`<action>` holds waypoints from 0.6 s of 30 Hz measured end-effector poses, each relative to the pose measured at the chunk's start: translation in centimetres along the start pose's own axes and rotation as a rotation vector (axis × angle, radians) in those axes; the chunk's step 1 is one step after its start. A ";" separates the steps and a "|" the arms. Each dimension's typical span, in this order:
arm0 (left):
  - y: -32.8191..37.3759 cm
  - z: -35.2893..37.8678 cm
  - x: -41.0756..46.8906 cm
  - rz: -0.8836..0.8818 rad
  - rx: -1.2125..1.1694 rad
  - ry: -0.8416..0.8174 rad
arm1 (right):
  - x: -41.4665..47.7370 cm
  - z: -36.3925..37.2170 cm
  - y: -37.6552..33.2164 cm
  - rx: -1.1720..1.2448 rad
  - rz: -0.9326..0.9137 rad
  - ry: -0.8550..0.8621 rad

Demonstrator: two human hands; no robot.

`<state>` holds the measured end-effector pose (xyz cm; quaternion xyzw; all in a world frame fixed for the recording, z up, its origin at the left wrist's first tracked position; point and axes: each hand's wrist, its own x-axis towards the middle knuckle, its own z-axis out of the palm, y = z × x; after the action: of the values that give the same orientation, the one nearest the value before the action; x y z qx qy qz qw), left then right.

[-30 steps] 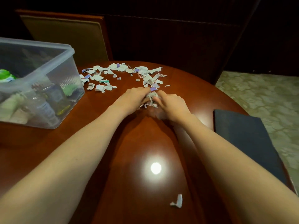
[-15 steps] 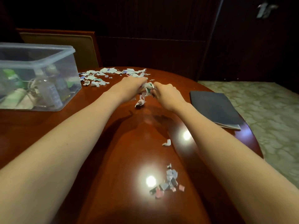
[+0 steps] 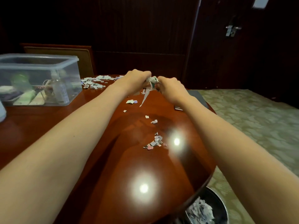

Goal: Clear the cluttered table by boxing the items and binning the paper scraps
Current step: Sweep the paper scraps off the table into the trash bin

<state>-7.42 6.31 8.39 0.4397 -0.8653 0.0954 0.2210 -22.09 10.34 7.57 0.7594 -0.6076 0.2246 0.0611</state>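
Note:
My left hand [image 3: 135,80] and my right hand [image 3: 170,87] are raised above the table, cupped together around a bunch of paper scraps [image 3: 152,83]; one strip dangles below them. More scraps [image 3: 95,81] lie spread at the table's far side. Small scraps [image 3: 154,142] lie scattered in the middle of the round wooden table [image 3: 97,159]. A clear plastic box [image 3: 38,78] holding bottles and other items stands at the left. A dark round bin [image 3: 208,206] with paper scraps in it sits on the floor below the table's right edge.
A dark flat book [image 3: 196,95] lies on the table's right side, mostly behind my right forearm. A chair back [image 3: 72,52] stands behind the box. A white object [image 3: 2,110] shows at the left edge. Patterned carpet [image 3: 250,118] covers the floor on the right.
Both hands lifted the gathered scraps off the table and drew them toward me. Several bits dropped onto the table's middle. The view tilted so the bin now shows.

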 end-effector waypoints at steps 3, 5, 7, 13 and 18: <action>2.1 -0.8 0.0 0.028 -0.018 0.012 | -1.6 -1.8 0.6 -0.019 0.036 0.013; 3.5 -1.1 0.1 0.037 -0.033 0.022 | -2.6 -3.0 1.2 -0.033 0.061 0.021; 4.8 -1.2 0.3 0.047 -0.049 0.030 | -3.5 -3.9 2.0 -0.025 0.081 0.028; 10.1 -0.6 1.1 0.085 -0.142 -0.002 | -6.9 -6.2 5.5 -0.047 0.199 0.022; 14.9 0.9 1.8 0.126 -0.208 -0.053 | -10.3 -7.6 8.9 -0.067 0.293 0.012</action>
<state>-20.60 13.61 8.82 0.3617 -0.9019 0.0070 0.2359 -34.21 20.06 8.44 0.6587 -0.7188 0.2152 0.0567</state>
